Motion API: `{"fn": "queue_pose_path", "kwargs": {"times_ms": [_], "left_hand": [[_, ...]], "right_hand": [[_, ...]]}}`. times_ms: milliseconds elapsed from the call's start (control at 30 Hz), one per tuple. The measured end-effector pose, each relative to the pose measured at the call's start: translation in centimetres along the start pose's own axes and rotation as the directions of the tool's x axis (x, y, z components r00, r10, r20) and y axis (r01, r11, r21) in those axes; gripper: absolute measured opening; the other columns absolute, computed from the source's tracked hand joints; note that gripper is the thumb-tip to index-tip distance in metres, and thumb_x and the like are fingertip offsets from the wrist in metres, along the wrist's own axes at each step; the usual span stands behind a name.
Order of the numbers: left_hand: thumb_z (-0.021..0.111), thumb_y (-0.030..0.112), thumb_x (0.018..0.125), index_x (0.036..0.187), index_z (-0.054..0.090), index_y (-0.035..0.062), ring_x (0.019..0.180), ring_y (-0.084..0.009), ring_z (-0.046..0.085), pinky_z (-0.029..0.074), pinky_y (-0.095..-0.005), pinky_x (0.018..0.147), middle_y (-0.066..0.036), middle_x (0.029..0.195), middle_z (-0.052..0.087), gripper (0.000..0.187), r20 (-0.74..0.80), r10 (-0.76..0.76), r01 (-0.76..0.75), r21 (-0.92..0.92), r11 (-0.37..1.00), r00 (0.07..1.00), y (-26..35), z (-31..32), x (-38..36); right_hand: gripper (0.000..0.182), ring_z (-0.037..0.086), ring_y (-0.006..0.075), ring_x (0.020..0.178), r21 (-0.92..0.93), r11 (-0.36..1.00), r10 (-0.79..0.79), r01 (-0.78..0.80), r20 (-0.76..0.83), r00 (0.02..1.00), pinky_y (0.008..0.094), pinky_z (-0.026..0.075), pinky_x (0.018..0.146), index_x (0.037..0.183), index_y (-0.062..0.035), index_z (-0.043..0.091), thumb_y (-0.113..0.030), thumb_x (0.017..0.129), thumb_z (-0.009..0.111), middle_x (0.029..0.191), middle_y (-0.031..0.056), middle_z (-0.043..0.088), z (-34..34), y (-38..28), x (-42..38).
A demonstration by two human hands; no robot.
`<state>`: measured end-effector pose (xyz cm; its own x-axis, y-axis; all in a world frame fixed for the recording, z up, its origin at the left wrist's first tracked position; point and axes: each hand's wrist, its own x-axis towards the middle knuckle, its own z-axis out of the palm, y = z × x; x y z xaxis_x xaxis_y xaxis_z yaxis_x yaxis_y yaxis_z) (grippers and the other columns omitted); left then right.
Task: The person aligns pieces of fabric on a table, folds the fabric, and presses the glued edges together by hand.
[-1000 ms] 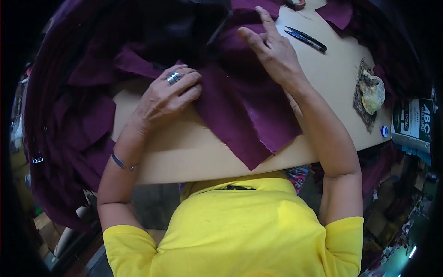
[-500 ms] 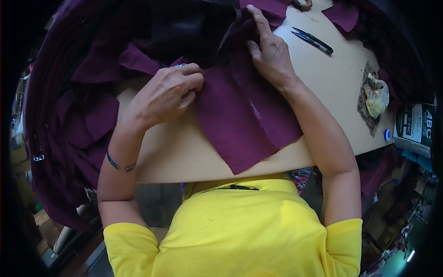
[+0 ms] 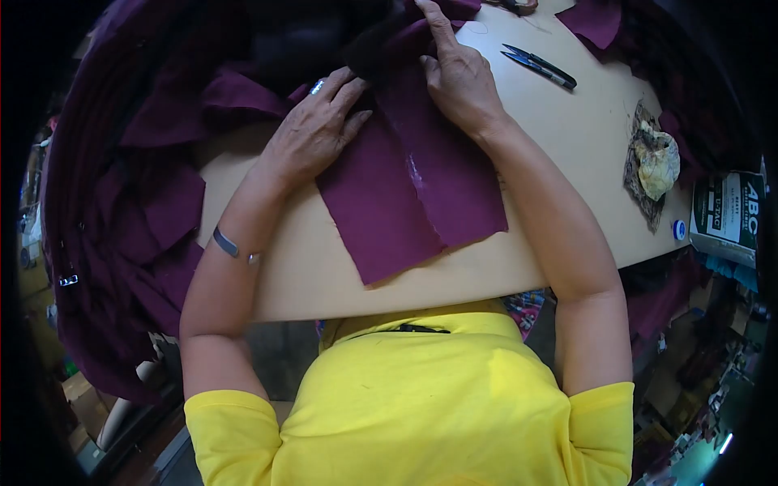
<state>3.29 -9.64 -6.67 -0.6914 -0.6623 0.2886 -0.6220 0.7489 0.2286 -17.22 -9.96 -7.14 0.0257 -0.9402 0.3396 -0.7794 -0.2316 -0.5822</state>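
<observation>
A maroon cloth piece [image 3: 413, 186] with a seam down its middle and a whitish mark on it lies on the pale table [image 3: 300, 283]. On its upper left edge rests my left hand [image 3: 320, 125], thumb apart from the bent fingers, beside dark fabric [image 3: 316, 40]. My right hand [image 3: 463, 81] lies on the upper right part of the cloth, index finger stretched forward and thumb apart, the other fingers curled under. The tip of that index finger touches the fabric near the top of the view.
Thread snips [image 3: 539, 66] lie right of my right hand. Farther right are a crumpled pale lump [image 3: 658, 166] on a dark scrap, a blue cap [image 3: 679, 230] and a green and white package [image 3: 729, 215]. Maroon cloth [image 3: 146, 202] is heaped at the left.
The maroon cloth has shifted up and to the left. My left hand has moved up and right, its fingers more extended. My right hand has moved slightly up and left.
</observation>
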Motion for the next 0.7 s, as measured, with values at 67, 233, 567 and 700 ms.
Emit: {"fn": "queue_pose_path", "kwargs": {"times_ms": [67, 233, 567, 700], "left_hand": [[0.056, 0.016, 0.086, 0.114, 0.051, 0.0006, 0.108, -0.0337, 0.051, 0.043, -0.0379, 0.093, -0.020, 0.120, 0.048, 0.032, -0.014, 0.058, -0.058, 0.031, 0.998, 0.998, -0.9, 0.2, 0.2], [0.054, 0.014, 0.085, 0.114, 0.051, -0.0003, 0.108, -0.0354, 0.051, 0.043, -0.0385, 0.092, -0.020, 0.121, 0.047, 0.032, -0.015, -0.029, 0.029, 0.012, 0.999, 0.999, -0.2, 0.5, 0.2], [0.058, 0.021, 0.083, 0.113, 0.052, 0.0001, 0.111, -0.0353, 0.049, 0.042, -0.0412, 0.093, -0.020, 0.123, 0.047, 0.037, -0.110, -0.002, 0.013, 0.091, 0.996, 0.994, 1.1, 1.5, -0.5], [0.066, 0.011, 0.077, 0.107, 0.055, 0.0015, 0.111, -0.0348, 0.050, 0.044, -0.0404, 0.091, -0.018, 0.116, 0.051, 0.033, -0.084, 0.088, -0.092, -0.050, 0.995, 0.993, 2.4, 0.5, -2.0]], "right_hand": [[0.077, 0.058, 0.0424, 0.064, -0.028, 0.999, 0.043, -0.042, 0.006, 0.999, 0.0488, 0.046, 0.061, 0.143, -0.0147, 0.014, -0.002, 0.078, 0.053, 0.069, 0.0252, 0.058, 0.2, 0.2, 0.3], [0.077, 0.059, 0.0416, 0.069, -0.036, 0.999, 0.010, -0.014, -0.106, 0.994, 0.0466, 0.047, 0.065, 0.143, -0.0149, 0.015, -0.006, 0.078, 0.055, 0.074, 0.0243, 0.060, 0.6, 0.4, 1.6], [0.072, 0.062, 0.0376, 0.079, 0.179, 0.981, -0.053, 0.082, -0.161, 0.986, 0.0431, 0.048, 0.075, 0.142, -0.0140, 0.022, 0.002, 0.077, 0.050, 0.086, 0.0223, 0.063, 2.2, 1.6, 2.8], [0.072, 0.061, 0.0350, 0.076, 0.180, 0.976, 0.136, -0.119, -0.088, 0.987, 0.0407, 0.047, 0.073, 0.141, -0.0144, 0.025, -0.004, 0.077, 0.055, 0.082, 0.0205, 0.062, -1.2, 0.4, 0.2]]}}
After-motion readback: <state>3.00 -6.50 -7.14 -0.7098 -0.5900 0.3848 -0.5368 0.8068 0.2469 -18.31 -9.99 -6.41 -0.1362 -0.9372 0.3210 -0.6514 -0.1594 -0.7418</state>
